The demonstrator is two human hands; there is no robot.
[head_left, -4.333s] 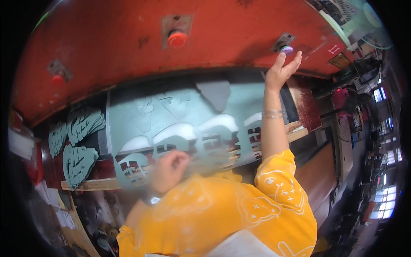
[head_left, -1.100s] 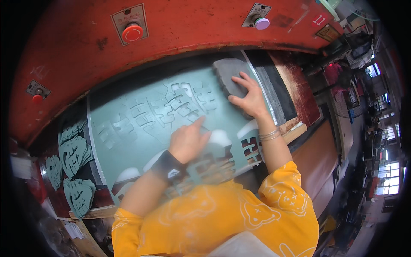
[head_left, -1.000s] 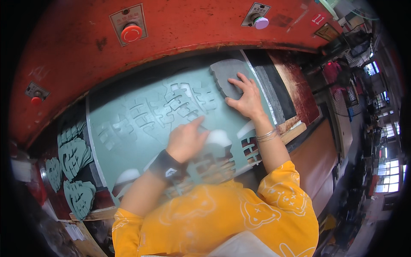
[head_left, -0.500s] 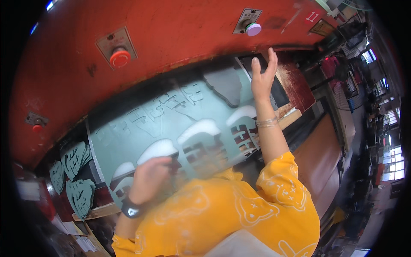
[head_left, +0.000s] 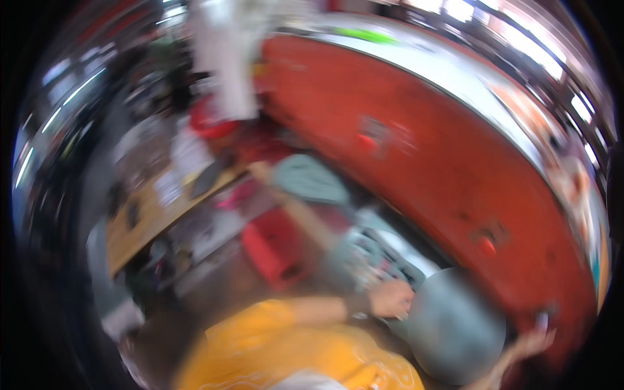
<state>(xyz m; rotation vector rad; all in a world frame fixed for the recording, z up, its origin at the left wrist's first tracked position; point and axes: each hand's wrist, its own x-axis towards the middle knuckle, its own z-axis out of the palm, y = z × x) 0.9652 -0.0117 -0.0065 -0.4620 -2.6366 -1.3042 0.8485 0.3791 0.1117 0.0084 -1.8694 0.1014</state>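
My left hand (head_left: 390, 299), with a dark watch at the wrist, has its fingers curled at the edge of a grey-green sheet (head_left: 458, 325), which bulges up between my hands, badly blurred. Just beyond that hand lies more green sheet material with cut-out shapes (head_left: 377, 253). At the lower right my right hand (head_left: 536, 341) reaches out with fingers extended, close to a pale purple push button (head_left: 543, 320) on the red machine; whether it touches the button cannot be told. A stack of cut green pieces (head_left: 311, 179) rests farther left, beside the machine.
The red machine front (head_left: 429, 169) slants across the right, carrying red push buttons (head_left: 486, 246). Left of it are a red box-like thing (head_left: 270, 250), a wooden bench (head_left: 146, 227) with objects on it and a red basin (head_left: 211, 120). Another person (head_left: 572, 175) is blurred at far right.
The view has swung left, bringing the bench and red basin into sight. The sheet now bulges up beside my left hand. My right hand appears lower, by the purple button.
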